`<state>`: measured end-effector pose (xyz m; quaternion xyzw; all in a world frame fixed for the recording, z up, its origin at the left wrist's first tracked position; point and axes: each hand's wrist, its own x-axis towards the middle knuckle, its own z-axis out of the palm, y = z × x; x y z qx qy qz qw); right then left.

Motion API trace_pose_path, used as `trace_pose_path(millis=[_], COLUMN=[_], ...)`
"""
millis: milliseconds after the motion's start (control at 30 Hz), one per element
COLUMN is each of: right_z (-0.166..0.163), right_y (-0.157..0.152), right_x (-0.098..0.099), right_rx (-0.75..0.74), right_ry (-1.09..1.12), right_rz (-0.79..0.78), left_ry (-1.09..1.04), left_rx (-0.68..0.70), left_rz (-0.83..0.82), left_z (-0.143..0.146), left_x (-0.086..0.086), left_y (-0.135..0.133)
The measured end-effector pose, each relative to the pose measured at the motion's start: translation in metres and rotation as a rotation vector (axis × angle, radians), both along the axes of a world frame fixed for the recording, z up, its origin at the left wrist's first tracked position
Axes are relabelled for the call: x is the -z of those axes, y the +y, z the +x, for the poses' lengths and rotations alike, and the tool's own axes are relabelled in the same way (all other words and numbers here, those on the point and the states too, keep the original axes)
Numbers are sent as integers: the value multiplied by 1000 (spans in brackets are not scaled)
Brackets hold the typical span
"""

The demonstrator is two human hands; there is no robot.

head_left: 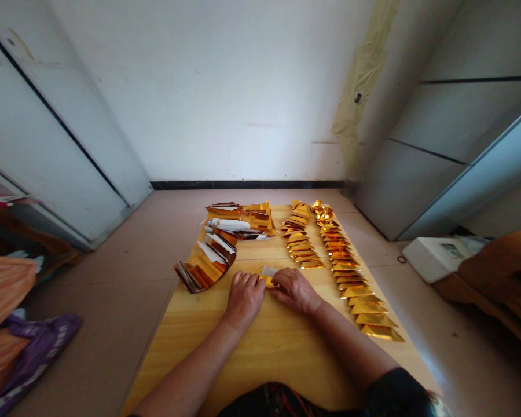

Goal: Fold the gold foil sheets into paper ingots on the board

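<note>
Between my two hands, on the wooden table, lies a sheet of gold foil paper (268,272) with part of its pale back showing. My left hand (246,296) is closed on the sheet's left side, fingertips pressed down. From the right, my right hand (296,289) grips the other side with curled fingers; its thumb is partly hidden. Beyond my left hand lie loose stacks of gold foil sheets (206,263), some with white backs. Past my right hand run two rows of folded gold paper pieces, a shorter row (303,240) and a longer row (347,272).
The wooden table (191,347) stands on a tiled floor before a white wall. Orange and purple bags (35,347) lie at the left. A white box (429,259) sits on wooden furniture at the right, near a grey cabinet (417,150).
</note>
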<state>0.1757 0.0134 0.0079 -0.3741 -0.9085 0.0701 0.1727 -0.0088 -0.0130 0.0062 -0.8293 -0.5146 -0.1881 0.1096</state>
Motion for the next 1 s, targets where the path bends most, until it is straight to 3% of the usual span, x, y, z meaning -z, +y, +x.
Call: trace_pose_path(millis=[400, 733, 1000], right_z=[-10, 3, 4], right_y=[-8, -8, 3], right_x=[8, 8, 9], right_rx=[9, 123, 99], right_ry=[-155, 86, 75], right_rz=[219, 73, -24], left_ry=[15, 5, 49], left_rx=[22, 50, 30], left_rz=[85, 92, -19], left_z=[-4, -7, -7], left_x=[8, 12, 5], left_y=[1, 0, -10])
